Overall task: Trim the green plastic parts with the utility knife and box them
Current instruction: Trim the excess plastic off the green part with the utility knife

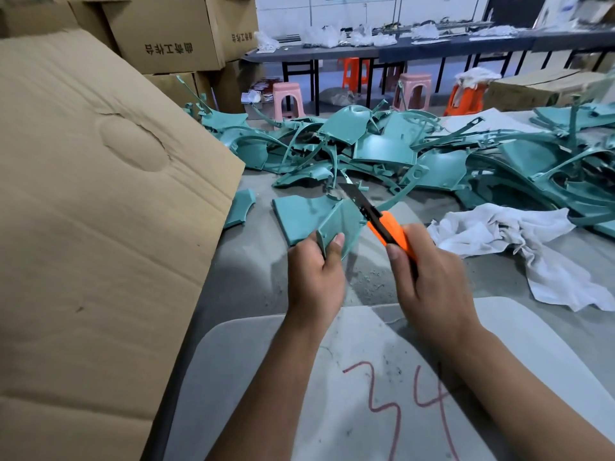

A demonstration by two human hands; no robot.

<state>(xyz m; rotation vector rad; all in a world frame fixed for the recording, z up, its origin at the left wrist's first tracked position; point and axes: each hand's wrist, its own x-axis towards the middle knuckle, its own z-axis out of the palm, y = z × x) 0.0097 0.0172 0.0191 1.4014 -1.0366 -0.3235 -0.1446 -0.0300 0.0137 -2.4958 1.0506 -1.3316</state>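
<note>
My left hand grips a small green plastic part above the grey table, thumb on its face. My right hand holds an orange utility knife; its black blade points up and left and lies against the part's right edge. Under the held part lies another flat green part. A big heap of green parts covers the far side of the table. A small curved green piece sits beside the cardboard box flap at the left.
A white cloth lies crumpled on the table at the right. A pale board marked "34" in red sits at the near edge. Stacked cardboard boxes stand behind at left. Stools and a long dark table lie further back.
</note>
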